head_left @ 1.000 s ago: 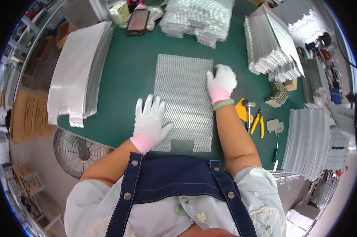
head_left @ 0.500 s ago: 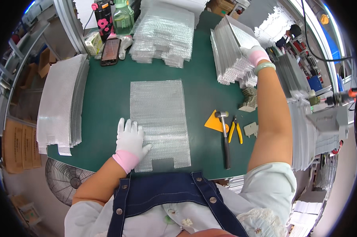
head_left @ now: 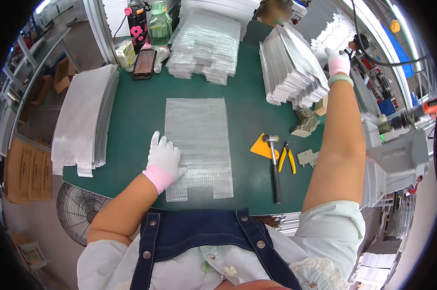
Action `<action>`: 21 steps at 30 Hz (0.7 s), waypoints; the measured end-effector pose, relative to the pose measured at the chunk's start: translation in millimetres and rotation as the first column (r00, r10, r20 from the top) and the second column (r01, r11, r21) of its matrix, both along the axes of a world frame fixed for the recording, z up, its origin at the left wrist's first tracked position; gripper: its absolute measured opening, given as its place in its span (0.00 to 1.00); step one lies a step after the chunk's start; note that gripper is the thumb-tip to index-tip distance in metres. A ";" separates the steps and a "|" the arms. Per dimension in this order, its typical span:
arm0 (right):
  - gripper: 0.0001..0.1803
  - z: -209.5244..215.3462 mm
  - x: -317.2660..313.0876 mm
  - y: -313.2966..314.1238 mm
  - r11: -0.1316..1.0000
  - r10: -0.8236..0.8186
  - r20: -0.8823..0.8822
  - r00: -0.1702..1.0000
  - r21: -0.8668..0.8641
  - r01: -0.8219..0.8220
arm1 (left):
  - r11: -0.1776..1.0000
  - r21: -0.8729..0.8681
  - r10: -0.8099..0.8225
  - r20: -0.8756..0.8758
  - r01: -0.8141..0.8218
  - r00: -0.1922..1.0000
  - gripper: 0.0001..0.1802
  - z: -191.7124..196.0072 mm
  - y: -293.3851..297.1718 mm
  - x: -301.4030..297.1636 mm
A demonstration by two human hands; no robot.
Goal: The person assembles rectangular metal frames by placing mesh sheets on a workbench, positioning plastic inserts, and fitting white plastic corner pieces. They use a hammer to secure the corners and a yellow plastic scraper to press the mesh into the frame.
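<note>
A silvery mesh-textured sheet [head_left: 199, 140] lies flat on the green table in front of me, a notch cut into its near edge. My left hand [head_left: 164, 157], in a white glove with a pink cuff, rests open on the sheet's left edge, fingers stretched out. My right hand [head_left: 338, 63], gloved the same way, reaches far out just beyond the right side of a leaning stack of similar sheets [head_left: 288, 67]. Its fingers look apart and I see nothing in them. Behind it are white jagged-edged sheets [head_left: 332, 36]; whether the fingers touch them I cannot tell.
Stacks of sheets stand at the left [head_left: 83, 118] and back [head_left: 204, 43]. A hammer [head_left: 275, 169] lies across a yellow triangular piece [head_left: 262, 147], beside yellow-handled pliers [head_left: 287, 158] and small toothed plates [head_left: 304, 123]. A phone [head_left: 144, 64] and bottles [head_left: 159, 24] sit back left. A grey machine [head_left: 397, 154] juts in at right.
My right hand has left the top of the right stack and moved right, past its edge. My left hand stays on the sheet. The whole view has shifted slightly.
</note>
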State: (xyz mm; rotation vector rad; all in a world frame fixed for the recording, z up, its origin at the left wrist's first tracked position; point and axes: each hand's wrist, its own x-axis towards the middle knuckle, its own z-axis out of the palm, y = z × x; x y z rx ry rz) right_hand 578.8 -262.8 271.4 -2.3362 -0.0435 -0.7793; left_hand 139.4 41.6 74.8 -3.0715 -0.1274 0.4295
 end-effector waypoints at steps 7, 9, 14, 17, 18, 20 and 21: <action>0.49 -45.5 -3.6 13.6 0.917 0.036 -0.301 0.953 -0.368 -0.151 | 0.997 0.059 0.044 0.035 -0.046 0.998 0.33 -5.5 -4.2 -3.2; 0.49 -40.8 -41.2 47.9 0.891 0.228 -0.310 0.923 -0.316 -0.327 | 0.996 0.063 0.068 0.007 -0.068 0.998 0.34 -1.0 -2.1 -4.7; 0.45 -72.6 -26.3 85.6 0.760 -0.211 -0.105 0.972 -0.643 0.096 | 0.997 0.058 0.060 -0.042 -0.057 0.997 0.36 5.6 -2.7 -3.3; 0.43 -86.8 42.6 54.1 0.555 -0.117 -0.390 0.913 -0.788 -0.265 | 1.000 0.022 0.018 -0.046 -0.017 0.999 0.36 7.5 -5.2 4.0; 0.42 -82.6 49.7 59.5 0.581 -0.094 -0.415 0.905 -0.761 -0.288 | 1.000 0.020 0.021 -0.046 -0.020 0.999 0.36 6.1 -4.6 3.4; 0.41 -67.2 48.1 73.6 0.624 -0.091 -0.456 0.885 -0.719 -0.306 | 0.999 0.019 0.027 -0.042 -0.027 0.999 0.36 0.8 -2.3 0.8; 0.40 -55.7 40.7 84.1 0.641 -0.111 -0.469 0.876 -0.707 -0.298 | 0.999 0.020 0.034 -0.063 -0.033 0.997 0.36 -0.3 -1.5 0.0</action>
